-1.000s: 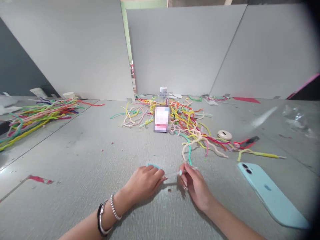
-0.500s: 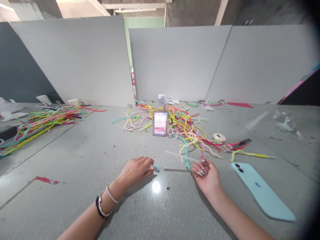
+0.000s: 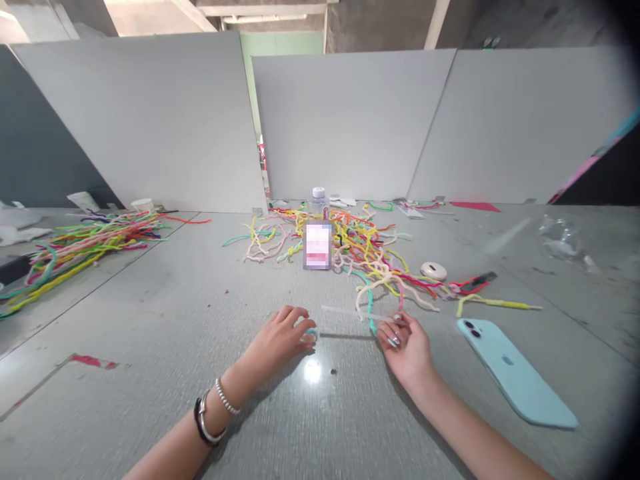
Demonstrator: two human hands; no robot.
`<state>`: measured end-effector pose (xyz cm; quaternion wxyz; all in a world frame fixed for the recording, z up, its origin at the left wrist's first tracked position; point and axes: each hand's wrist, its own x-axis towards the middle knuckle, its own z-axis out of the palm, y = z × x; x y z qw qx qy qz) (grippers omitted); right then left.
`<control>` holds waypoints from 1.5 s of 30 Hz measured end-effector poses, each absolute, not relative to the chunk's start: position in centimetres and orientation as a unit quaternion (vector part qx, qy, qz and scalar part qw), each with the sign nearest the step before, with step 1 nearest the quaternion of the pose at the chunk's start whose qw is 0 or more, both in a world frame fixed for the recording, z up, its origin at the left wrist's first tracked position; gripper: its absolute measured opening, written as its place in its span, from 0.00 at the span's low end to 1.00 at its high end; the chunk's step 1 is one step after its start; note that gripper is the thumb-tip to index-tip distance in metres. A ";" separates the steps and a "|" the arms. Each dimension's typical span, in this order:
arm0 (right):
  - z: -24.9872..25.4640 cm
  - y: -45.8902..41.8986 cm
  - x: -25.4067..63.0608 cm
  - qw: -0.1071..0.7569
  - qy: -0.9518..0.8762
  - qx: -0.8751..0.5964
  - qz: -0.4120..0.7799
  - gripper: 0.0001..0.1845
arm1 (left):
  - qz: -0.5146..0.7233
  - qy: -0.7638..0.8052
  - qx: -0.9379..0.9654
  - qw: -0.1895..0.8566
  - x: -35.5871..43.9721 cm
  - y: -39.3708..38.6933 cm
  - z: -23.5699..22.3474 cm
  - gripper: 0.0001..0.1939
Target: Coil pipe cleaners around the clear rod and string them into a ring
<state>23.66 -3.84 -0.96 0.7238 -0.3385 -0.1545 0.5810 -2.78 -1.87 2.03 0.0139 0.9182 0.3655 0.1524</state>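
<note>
One thin translucent strip (image 3: 350, 311) pinched near its right end, thumb against fingers of the right hand (image 3: 404, 347); grip firm enough to hold it raised, its shadow lying apart below on the gray table (image 3: 280, 440). Strip's free end points toward the left hand (image 3: 283, 340), a short gap between end and fingertips. Left fingers bent low over a small light-blue piece (image 3: 312, 331), seen between index finger and thumb; mostly covered, so cannot tell whether it is grasped or only touched. Bare tabletop runs between the two forearms, back to the near edge of view. Just beyond the strip, loose cream and teal ends of a fuzzy cord tangle (image 3: 377, 260) come close to the right hand, the tightest side for moving. Blue phone (image 3: 517, 373) lies to the right of that hand, camera corner nearest, apart from the forearm. Farther right and back: yellow-wrapped rod (image 3: 515, 306), white oval case (image 3: 433, 271) at the tangle's edge, crumpled clear plastic (image 3: 565, 241). Capped bottle (image 3: 319, 203) upright amid the cords, ahead of both hands. Second cord bundle (image 3: 95, 243) far left, well apart from the left hand. Gray panels (image 3: 350, 127) border the table's far edge.
</note>
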 end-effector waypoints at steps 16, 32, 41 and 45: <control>0.7 -4.4 23.6 0.691 -0.189 -0.378 0.586 0.11 | 0.177 0.480 0.859 0.020 -3.4 -0.2 0.4 0.24; 0.4 -9.8 19.5 0.198 -0.946 -0.246 0.077 0.18 | 0.294 0.429 0.677 0.520 1.1 -6.5 1.5 0.19; -1.2 -6.0 21.7 0.226 -0.752 -0.618 -0.033 0.19 | 0.208 0.437 0.791 0.373 1.3 -6.5 0.9 0.17; -2.3 -6.5 21.1 0.191 -0.757 -0.625 -0.009 0.22 | 0.190 0.438 0.803 0.357 1.3 -6.6 0.9 0.17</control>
